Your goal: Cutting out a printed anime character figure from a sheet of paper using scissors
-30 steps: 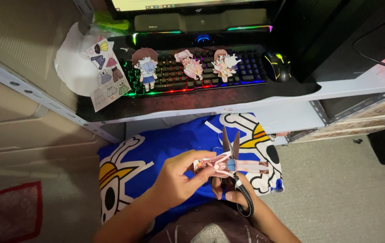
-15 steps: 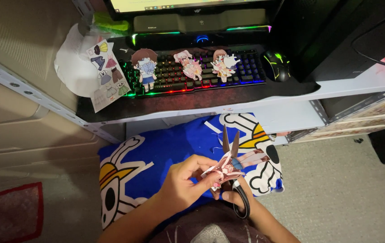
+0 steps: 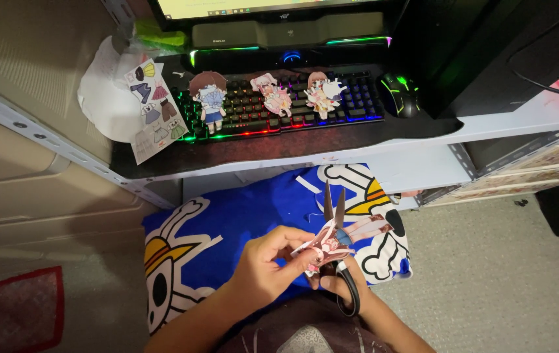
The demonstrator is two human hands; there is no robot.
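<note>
Blue skull-print cloth [image 3: 240, 216] beneath; left hand [image 3: 263, 271] pinches paper doll cutout [image 3: 331, 240]; right hand [image 3: 338, 284] grips scissors [image 3: 333, 209], blades parted above cutout.

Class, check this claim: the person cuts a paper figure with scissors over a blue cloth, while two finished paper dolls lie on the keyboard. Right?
Not quite: the head view shows three paper dolls on the keyboard, not two. The scissors, paper figure and blue cloth are as stated.

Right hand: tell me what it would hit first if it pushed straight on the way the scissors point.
The right hand aims the scissors up-frame over the blue cloth. First in line looks to be the desk edge, below the keyboard, though depth is unclear.
</note>
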